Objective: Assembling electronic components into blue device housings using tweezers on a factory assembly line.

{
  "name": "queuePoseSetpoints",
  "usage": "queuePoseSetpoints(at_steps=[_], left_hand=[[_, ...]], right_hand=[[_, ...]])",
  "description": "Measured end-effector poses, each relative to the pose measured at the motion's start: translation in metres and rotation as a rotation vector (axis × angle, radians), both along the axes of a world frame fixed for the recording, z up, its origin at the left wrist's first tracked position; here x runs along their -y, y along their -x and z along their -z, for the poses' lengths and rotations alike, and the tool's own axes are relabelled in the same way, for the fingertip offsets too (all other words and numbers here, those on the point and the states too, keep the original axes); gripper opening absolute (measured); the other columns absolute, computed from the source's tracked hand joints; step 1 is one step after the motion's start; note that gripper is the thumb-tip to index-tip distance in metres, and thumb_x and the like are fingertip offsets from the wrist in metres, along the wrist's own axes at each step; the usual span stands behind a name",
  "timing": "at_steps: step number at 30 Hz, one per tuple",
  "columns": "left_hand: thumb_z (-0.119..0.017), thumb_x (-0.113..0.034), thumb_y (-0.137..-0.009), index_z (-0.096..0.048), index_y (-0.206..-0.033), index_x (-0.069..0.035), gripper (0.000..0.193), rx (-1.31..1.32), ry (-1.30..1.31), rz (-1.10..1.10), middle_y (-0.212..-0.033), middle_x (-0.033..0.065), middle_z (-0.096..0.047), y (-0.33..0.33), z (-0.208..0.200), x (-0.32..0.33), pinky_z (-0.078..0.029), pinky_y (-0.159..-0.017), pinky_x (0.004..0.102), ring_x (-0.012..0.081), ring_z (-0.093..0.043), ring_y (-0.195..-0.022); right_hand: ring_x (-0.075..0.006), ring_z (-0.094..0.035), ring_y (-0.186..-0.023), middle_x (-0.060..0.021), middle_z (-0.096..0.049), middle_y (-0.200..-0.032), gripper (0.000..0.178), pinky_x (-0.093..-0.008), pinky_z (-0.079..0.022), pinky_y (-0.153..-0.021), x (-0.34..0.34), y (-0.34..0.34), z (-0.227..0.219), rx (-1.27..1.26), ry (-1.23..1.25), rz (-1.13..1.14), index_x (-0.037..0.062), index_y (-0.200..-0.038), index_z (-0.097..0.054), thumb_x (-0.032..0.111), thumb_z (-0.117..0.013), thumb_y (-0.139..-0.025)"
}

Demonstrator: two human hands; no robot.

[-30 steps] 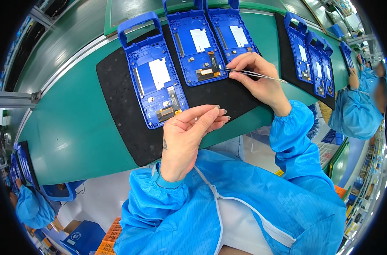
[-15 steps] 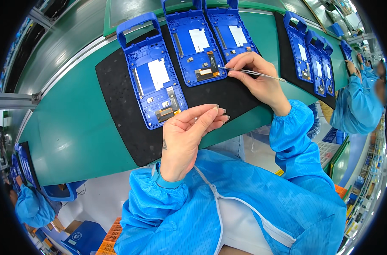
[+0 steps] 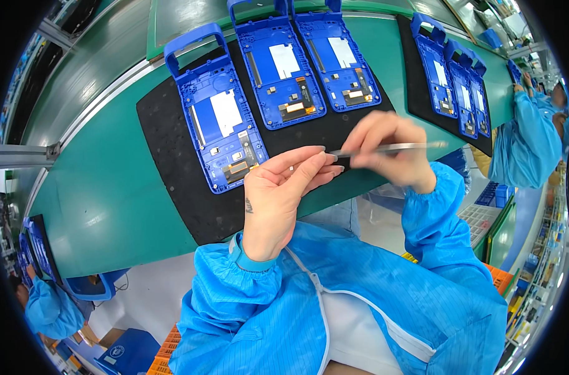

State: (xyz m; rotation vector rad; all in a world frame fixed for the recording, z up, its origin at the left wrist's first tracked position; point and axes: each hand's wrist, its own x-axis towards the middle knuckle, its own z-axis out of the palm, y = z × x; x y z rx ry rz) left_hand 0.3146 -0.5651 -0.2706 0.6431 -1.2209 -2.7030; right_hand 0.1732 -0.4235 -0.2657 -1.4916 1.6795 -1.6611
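Note:
My left hand (image 3: 284, 187) is closed in a pinch near the mat's front edge; whatever its fingertips hold is too small to make out. Blurred by motion, my right hand (image 3: 390, 150) grips metal tweezers (image 3: 415, 147), their tips meeting the left fingertips. Just behind the left hand lies a blue plastic device housing (image 3: 203, 122), with a white patch, a dark flex cable and small metal parts inside. Farther back are a second blue housing (image 3: 264, 65) and a third housing (image 3: 325, 53), similarly fitted. Each has a handle-like loop at its far end.
The housings rest on a black mat (image 3: 172, 187) over a green bench (image 3: 97, 212). Another black mat with several blue housings (image 3: 444, 78) lies to the right. Co-workers in blue smocks (image 3: 527, 140) are at far right and far left. A blue bin (image 3: 128, 350) stands lower left.
My right hand has moved from beside the middle housing toward me, bringing the tweezers to my left fingertips. The left hand stays nearly in place; the view has shifted slightly.

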Motion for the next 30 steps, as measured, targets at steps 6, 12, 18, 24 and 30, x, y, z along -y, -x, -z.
queuePoseSetpoints(at_steps=[6,12,18,24,30], left_hand=[[-0.056,-0.005,-0.086,-0.055,-0.110,0.007,0.026,-0.008,-0.017,0.011,-0.096,0.0191,-0.062,0.002,-0.001,-0.001,-0.052,-0.079,0.0288,0.0236,-0.064,-0.087],[-0.056,-0.006,-0.087,-0.055,-0.109,0.007,0.026,-0.002,-0.005,0.020,-0.096,0.0190,-0.062,0.002,0.000,0.000,-0.052,-0.079,0.0294,0.0238,-0.063,-0.087],[-0.056,-0.007,-0.087,-0.056,-0.107,0.008,0.025,-0.003,-0.002,0.020,-0.096,0.0190,-0.062,0.003,0.001,0.001,-0.052,-0.080,0.0298,0.0236,-0.063,-0.087],[-0.056,-0.009,-0.087,-0.059,-0.105,0.006,0.023,0.003,0.002,0.032,-0.098,0.0184,-0.062,0.003,0.000,0.001,-0.050,-0.082,0.0308,0.0245,-0.063,-0.089],[-0.055,-0.008,-0.087,-0.059,-0.104,0.006,0.023,0.002,0.011,0.037,-0.099,0.0186,-0.062,0.002,0.000,0.001,-0.050,-0.082,0.0313,0.0249,-0.062,-0.089]], right_hand=[[-0.0181,-0.059,-0.089,-0.0098,-0.060,-0.089,0.015,-0.0282,-0.048,-0.079,0.002,0.032,0.015,0.008,-0.098,0.300,-0.0002,-0.082,-0.053,-0.008,-0.063,-0.075],[-0.0171,-0.059,-0.090,-0.0092,-0.060,-0.091,0.014,-0.0268,-0.048,-0.078,0.005,0.035,0.019,-0.018,-0.143,0.287,-0.0006,-0.084,-0.053,-0.007,-0.062,-0.076],[-0.0156,-0.059,-0.087,-0.0094,-0.060,-0.091,0.014,-0.0257,-0.049,-0.075,0.009,0.034,0.016,-0.017,-0.148,0.274,-0.0001,-0.084,-0.053,-0.006,-0.063,-0.076],[-0.0149,-0.058,-0.086,-0.0095,-0.060,-0.091,0.014,-0.0255,-0.048,-0.074,0.006,0.036,0.019,-0.013,-0.104,0.270,0.0002,-0.083,-0.053,-0.006,-0.063,-0.076],[-0.0153,-0.058,-0.086,-0.0097,-0.060,-0.091,0.014,-0.0257,-0.048,-0.074,0.007,0.034,0.018,-0.048,-0.142,0.283,0.0002,-0.083,-0.053,-0.006,-0.063,-0.076]])
